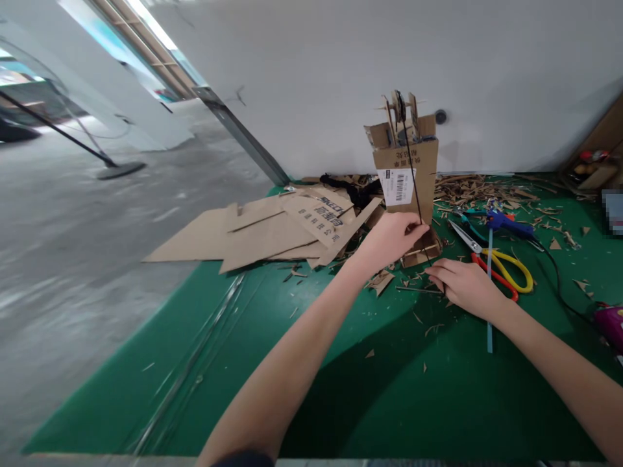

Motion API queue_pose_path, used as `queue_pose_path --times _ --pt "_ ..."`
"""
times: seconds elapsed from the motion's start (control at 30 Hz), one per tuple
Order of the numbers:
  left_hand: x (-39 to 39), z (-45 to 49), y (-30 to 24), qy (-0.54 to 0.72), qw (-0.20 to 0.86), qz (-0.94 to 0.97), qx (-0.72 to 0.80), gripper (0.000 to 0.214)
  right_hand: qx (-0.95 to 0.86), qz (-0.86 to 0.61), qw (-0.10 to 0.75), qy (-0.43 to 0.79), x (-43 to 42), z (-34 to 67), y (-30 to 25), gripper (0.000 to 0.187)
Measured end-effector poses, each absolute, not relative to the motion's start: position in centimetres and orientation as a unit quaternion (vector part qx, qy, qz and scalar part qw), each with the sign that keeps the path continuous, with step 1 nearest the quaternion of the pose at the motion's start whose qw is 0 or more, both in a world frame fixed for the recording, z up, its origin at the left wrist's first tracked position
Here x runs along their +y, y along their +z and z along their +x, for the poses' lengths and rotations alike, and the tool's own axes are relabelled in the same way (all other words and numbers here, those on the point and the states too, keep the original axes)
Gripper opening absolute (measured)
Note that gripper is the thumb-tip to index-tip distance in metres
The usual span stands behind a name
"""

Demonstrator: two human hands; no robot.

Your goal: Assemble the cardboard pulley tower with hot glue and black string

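A cardboard box (pixel 426 170) with a white label stands upright by the wall. Between cardboard uprights on its top sits a wheel (pixel 399 107), from which a black cord (pixel 411 162) runs down the front. My left hand (pixel 392 239) is closed, its thumb and fingers pinching the cord low on the box front. Lower and to the right, my right hand (pixel 464 284) is closed with its fingertips at the cord's lower end. Behind my hands, a small open cardboard tray (pixel 421 258) is at the foot of the box, partly hidden. A thin stick (pixel 417 289) lies beside my right fingers.
Scissors (pixel 506 269) with red and yellow handles lie right of my right hand, near a blue glue gun (pixel 511 224) and a light-blue strip (pixel 489 311). Flat cardboard sheets (pixel 272 237) are stacked at left. Cardboard scraps (pixel 479 191) litter the green table (pixel 233 383).
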State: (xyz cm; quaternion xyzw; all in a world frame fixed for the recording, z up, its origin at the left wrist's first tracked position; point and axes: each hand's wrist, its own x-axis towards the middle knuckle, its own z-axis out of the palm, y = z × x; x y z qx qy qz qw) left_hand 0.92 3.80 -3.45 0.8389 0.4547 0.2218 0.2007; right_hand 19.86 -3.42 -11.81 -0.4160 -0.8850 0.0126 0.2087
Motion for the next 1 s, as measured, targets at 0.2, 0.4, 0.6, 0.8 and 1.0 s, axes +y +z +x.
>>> queue_pose_path --times 0.2,0.4,0.6,0.8,1.0 --pt "4.4 1.1 -4.2 0.264 0.161 0.799 0.516 0.031 -0.842 -0.449 0.260 0.147 -3.3 20.0 -11.5 0.031" --pt "4.7 1.1 -4.2 0.219 0.032 0.776 0.591 0.033 -0.848 -0.460 0.200 0.169 -3.2 19.9 -11.8 0.032" --pt "4.7 1.6 -4.6 0.162 -0.061 0.769 0.615 0.036 -0.843 -0.507 0.116 0.134 -3.5 19.8 -11.6 0.044" --pt "4.6 1.5 -5.0 0.155 -0.111 0.768 0.611 0.038 -0.850 -0.513 0.067 0.096 -3.5 19.1 -11.4 0.050" --pt "4.6 1.8 -5.9 0.173 -0.137 0.763 0.608 0.041 -0.879 -0.473 0.019 0.060 -4.0 18.4 -11.2 0.053"
